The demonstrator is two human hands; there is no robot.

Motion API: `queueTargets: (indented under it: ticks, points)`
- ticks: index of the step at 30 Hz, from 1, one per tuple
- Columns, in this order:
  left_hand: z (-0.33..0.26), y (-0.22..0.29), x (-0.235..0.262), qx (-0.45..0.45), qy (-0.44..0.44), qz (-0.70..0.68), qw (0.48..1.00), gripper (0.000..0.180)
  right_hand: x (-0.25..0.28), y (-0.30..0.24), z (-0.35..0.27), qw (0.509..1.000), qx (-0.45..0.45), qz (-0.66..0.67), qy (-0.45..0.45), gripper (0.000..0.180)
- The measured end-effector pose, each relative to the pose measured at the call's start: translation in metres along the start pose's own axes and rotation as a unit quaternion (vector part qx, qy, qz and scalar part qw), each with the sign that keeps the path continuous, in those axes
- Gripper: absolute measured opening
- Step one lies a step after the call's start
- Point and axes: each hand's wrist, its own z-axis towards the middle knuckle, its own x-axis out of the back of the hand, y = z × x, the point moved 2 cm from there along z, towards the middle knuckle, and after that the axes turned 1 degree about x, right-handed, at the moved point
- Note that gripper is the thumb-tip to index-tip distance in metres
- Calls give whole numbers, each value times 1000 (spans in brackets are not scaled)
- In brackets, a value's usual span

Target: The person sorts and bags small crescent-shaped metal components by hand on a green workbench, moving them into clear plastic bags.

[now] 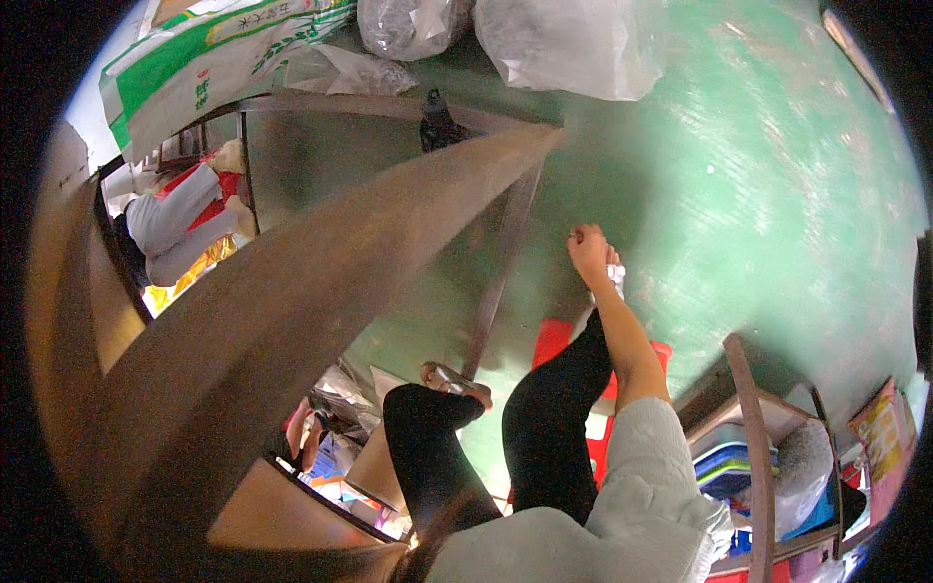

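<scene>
Reaching down toward the green floor (pixel 777 194), the right hand (pixel 588 248) is closed into a loose fist around a crumpled white cloth (pixel 614 277), which bunches out just below the palm and sits close above the painted surface. The bare forearm runs back to a pale grey sleeve (pixel 646 457) at the lower edge. The left hand does not show, so whether it is spread or closed cannot be told. Two legs in black trousers (pixel 544 418) stand beside a red plastic stool (pixel 554 340), one foot in a sandal (pixel 457 379). A long wooden table edge (pixel 292 321) sweeps across the left half. Clear plastic bags (pixel 564 39) and a green and white sack (pixel 214 58) lie along the top, and a wooden shelf (pixel 758 457) with blue trays stands at lower right
</scene>
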Motion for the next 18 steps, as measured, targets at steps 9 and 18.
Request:
queueTargets:
  ticks: [9, 18]
  points:
    - [1, 2, 23, -2, -10, -43, 999, 45, 115, 69, -229, 974, -144, -126, 123, 21]
    - [12, 0, 19, -16, -25, -72, 997, 45, 180, 20, -406, 955, -191, -50, -223, 22]
